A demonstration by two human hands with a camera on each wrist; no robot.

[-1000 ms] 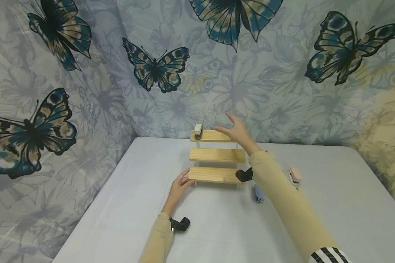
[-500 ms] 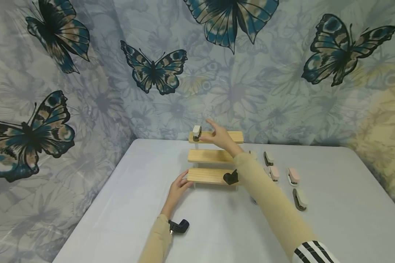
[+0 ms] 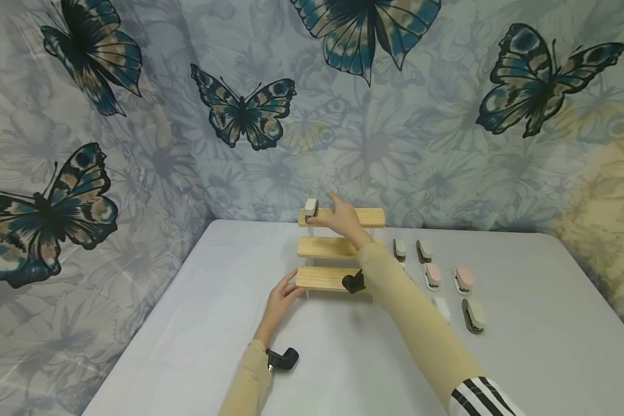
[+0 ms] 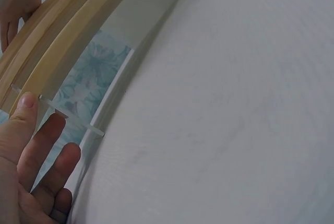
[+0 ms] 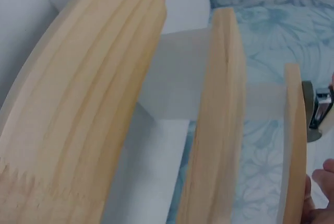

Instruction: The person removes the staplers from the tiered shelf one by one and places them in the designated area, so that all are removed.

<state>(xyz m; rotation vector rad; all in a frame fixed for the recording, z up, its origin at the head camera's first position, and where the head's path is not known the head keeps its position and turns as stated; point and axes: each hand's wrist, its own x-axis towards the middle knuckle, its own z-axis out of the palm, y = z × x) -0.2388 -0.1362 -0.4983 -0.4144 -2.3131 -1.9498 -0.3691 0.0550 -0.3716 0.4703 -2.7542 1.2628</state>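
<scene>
A three-step wooden display rack (image 3: 325,247) with clear supports stands on the white table. My left hand (image 3: 281,296) holds the near left end of its lowest board; in the left wrist view the thumb lies on the wood and the fingers (image 4: 49,135) bend by the clear support. A white and dark stapler (image 3: 311,206) stands at the left end of the top board. Beside it is my right hand (image 3: 343,221), index finger raised and thumb at the stapler's base. In the right wrist view the stapler (image 5: 315,112) rests on the board; most of that hand is cut off.
Right of the rack lie several staplers: pale ones with dark bases (image 3: 423,251), pink ones (image 3: 463,279), and a larger pale one (image 3: 474,316). My right forearm (image 3: 411,306) partly covers a white one (image 3: 441,308). A butterfly-patterned cloth (image 3: 374,144) hangs behind the table.
My right hand has moved left along the top board to the stapler, uncovering more staplers on the right. My left hand keeps its hold on the lowest board.
</scene>
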